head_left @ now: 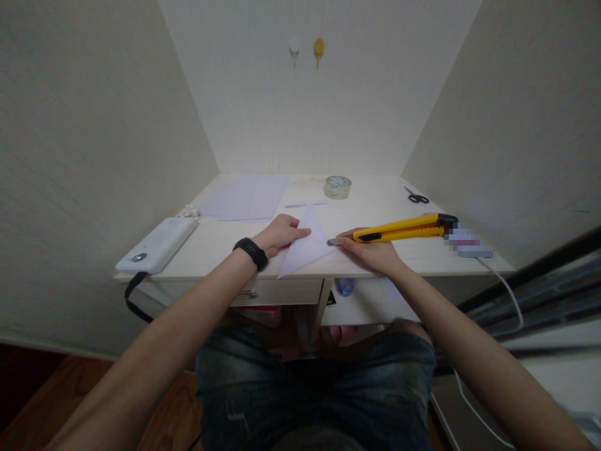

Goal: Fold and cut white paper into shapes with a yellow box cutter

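My left hand (284, 233), with a black watch on the wrist, pinches the left side of a folded white paper (307, 241). Its thumb lies on top of the sheet. The paper is roughly triangular, and its lower corner reaches the front edge of the desk. At the paper's right side, my right hand (369, 252) is closed on a yellow box cutter (399, 229), gripping it close to the blade end. The grey blade tip points left and meets the paper's right edge. The fingers underneath the knife are partly hidden.
Behind the paper lies a thin folded paper strip (305, 204). A tape roll (337, 187) stands at the back, and black-handled scissors (417, 196) lie at right. White sheets (256, 194) and a white power bank-like device (157, 244) occupy the left of the desk (366, 213).
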Demonstrator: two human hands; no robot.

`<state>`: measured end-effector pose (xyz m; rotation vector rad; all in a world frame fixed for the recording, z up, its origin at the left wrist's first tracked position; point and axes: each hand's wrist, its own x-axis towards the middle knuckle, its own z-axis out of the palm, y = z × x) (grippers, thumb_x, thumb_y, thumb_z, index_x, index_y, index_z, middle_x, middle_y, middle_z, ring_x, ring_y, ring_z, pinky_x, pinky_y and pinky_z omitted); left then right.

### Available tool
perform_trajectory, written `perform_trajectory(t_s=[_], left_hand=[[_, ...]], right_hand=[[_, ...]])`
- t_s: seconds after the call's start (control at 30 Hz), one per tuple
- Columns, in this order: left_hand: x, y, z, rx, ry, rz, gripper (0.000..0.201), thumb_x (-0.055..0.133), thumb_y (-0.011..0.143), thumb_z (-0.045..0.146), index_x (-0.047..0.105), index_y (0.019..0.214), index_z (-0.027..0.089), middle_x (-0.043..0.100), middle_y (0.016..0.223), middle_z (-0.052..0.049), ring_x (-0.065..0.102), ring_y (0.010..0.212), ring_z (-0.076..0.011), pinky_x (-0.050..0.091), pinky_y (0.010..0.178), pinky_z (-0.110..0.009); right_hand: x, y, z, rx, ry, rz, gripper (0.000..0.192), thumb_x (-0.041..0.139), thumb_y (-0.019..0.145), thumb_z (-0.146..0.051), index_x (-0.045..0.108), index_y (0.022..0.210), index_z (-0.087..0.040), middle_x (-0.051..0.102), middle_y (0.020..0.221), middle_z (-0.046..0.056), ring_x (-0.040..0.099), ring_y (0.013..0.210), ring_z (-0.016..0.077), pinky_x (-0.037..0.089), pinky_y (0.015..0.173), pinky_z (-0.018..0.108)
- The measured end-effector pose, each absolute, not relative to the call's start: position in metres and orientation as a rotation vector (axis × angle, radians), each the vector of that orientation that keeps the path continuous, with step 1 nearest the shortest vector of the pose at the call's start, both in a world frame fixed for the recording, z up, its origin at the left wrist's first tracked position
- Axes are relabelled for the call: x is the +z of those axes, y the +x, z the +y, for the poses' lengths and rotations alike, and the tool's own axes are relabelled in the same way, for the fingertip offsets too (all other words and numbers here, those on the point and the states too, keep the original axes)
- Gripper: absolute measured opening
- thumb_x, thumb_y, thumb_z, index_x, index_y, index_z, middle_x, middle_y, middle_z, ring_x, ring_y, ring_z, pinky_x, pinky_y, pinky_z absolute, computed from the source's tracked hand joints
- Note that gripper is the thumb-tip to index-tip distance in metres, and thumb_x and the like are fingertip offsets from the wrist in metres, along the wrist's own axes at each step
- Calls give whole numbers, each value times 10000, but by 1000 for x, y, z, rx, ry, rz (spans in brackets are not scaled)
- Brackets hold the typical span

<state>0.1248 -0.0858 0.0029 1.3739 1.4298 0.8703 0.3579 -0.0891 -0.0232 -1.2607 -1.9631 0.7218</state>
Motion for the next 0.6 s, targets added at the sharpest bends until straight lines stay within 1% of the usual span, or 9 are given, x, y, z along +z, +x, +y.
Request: perform_trajectory(t_s=[0.13,0.37,0.6], left_hand=[[2,124,-86,876,1375,1427,297,714,797,174,534,564,141,459,488,47,325,406,-49,182,449,-222],[2,122,-86,879,1359,1387,277,723,786,160,545,576,139,521,543,19,361,432,-55,207,464,-223],[10,126,-86,849,1321,1439,278,743,760,124,548,562,141,497,491,30,366,417,-61,225,453,-225]], right_hand=[[-25,358,-89,720,-1217,-1970,209,590,873,-409,736,941,-276,751,1013,-2,679,982,209,503,940,366],[-27,359,-89,728,-1222,-1956,214,602,865,-421,737,945,-274,752,1017,0,682,980,213,513,922,362],[-25,358,-90,707,-1228,-1935,208,612,856,-412,744,919,-265,754,992,11,684,953,214,515,933,371]])
